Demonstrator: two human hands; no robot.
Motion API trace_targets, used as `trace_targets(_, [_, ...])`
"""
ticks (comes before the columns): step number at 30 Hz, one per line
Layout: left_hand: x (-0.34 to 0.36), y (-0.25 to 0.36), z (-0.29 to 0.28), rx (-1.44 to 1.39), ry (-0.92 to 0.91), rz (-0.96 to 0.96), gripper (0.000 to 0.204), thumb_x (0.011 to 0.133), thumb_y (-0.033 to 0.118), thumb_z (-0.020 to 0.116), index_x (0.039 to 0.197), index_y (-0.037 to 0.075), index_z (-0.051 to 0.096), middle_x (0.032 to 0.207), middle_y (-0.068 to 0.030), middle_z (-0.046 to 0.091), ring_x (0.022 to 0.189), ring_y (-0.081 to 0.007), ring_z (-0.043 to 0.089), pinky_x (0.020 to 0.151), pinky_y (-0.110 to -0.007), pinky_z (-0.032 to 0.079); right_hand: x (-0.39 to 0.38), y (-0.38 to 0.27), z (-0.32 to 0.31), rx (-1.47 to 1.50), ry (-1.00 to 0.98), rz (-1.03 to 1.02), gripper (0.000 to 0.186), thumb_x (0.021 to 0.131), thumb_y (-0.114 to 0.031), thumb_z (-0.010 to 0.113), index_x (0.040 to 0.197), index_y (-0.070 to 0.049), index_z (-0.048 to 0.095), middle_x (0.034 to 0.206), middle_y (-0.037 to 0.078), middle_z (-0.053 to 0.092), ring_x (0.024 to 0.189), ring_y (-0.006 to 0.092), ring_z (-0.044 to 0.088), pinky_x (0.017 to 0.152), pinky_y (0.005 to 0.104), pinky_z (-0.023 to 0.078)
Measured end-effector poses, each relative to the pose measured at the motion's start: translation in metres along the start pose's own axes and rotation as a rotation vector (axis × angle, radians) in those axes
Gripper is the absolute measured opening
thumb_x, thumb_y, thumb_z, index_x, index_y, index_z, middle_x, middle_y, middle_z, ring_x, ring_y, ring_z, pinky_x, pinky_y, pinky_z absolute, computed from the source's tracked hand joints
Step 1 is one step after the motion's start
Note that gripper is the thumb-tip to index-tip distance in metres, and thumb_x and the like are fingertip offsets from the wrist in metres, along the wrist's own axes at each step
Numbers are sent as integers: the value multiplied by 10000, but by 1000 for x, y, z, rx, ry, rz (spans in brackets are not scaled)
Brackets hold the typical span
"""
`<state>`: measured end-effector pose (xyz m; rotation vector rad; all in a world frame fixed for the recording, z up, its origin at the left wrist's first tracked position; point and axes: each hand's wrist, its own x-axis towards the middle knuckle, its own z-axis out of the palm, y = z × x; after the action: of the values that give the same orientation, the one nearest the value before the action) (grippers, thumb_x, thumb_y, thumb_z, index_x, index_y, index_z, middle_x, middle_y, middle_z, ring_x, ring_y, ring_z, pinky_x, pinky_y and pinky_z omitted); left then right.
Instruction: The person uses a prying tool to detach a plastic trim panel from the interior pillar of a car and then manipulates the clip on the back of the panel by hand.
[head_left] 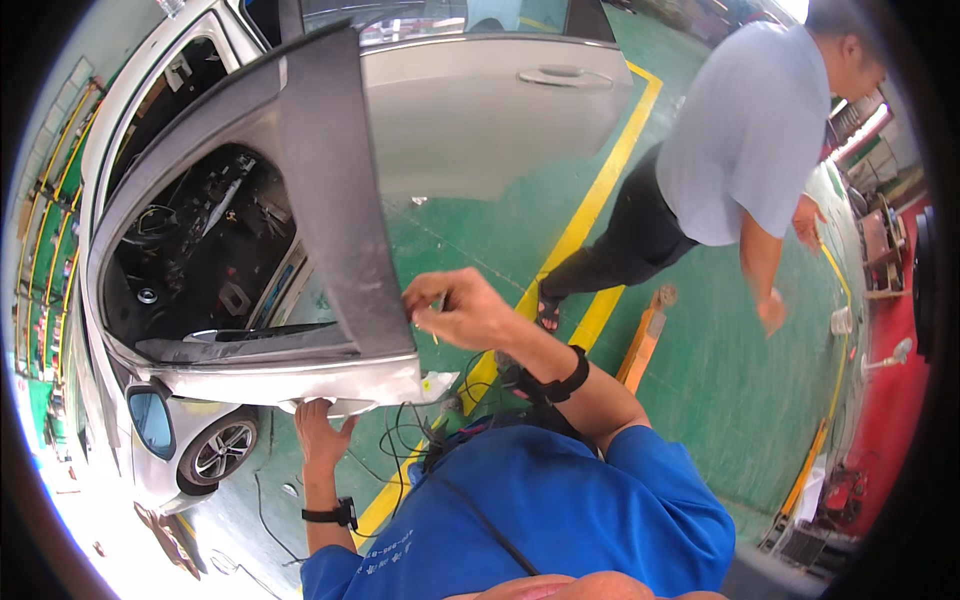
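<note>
A white car door [250,378] with a dark window frame [330,200] stands open in front of me. My right hand [455,305] is at the right edge of the dark pillar, fingers curled; what they grip is too small to make out. Below, my left hand [320,435] has its fingers round a white part on the door's lower edge, thumb out to the side. The side mirror [151,418] is just left of that hand. Thin black cables [400,445] hang between my arms.
A person [740,140] in a light blue shirt stands close on my right. Behind the door is another silver door [480,120]. An orange metal arm [640,340] lies on the green floor with yellow lines. Shelves [55,250] line the far left; red equipment [850,490] stands far right.
</note>
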<state>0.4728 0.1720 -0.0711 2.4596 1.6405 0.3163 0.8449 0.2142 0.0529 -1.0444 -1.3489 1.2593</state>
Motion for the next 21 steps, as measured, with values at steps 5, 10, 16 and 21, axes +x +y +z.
trace_targets(5, [-31,54,8,28,152,-285,759,648,252,833,1264,2,467,1281,-186,515,1225,-379,455,1038,-480,339,15,-8,-10,-79,-211,-19,140,757,-43,583,880,4,633,793,101,662,694,148,602,621,311,478])
trace_targets(10, [-41,110,20,-26,290,-308,701,662,237,820,1224,-6,478,1203,-196,536,1138,-405,483,987,-486,369,22,-3,-16,-187,-295,-167,156,746,-24,560,899,-2,586,759,147,608,675,282,604,628,366,485])
trace_targets(16, [-52,153,55,-57,318,-411,358,679,208,800,808,48,506,780,-113,539,763,-352,523,716,-456,404,21,-13,-10,-190,-533,-346,302,676,-46,591,977,-24,598,803,200,609,786,414,599,704,459,492])
trace_targets(21, [-79,182,82,-65,428,-564,344,690,158,777,613,88,450,553,-81,473,534,-322,486,531,-446,381,19,-22,-6,-251,-785,-398,280,684,-17,598,963,-29,597,803,178,606,777,405,607,665,461,492])
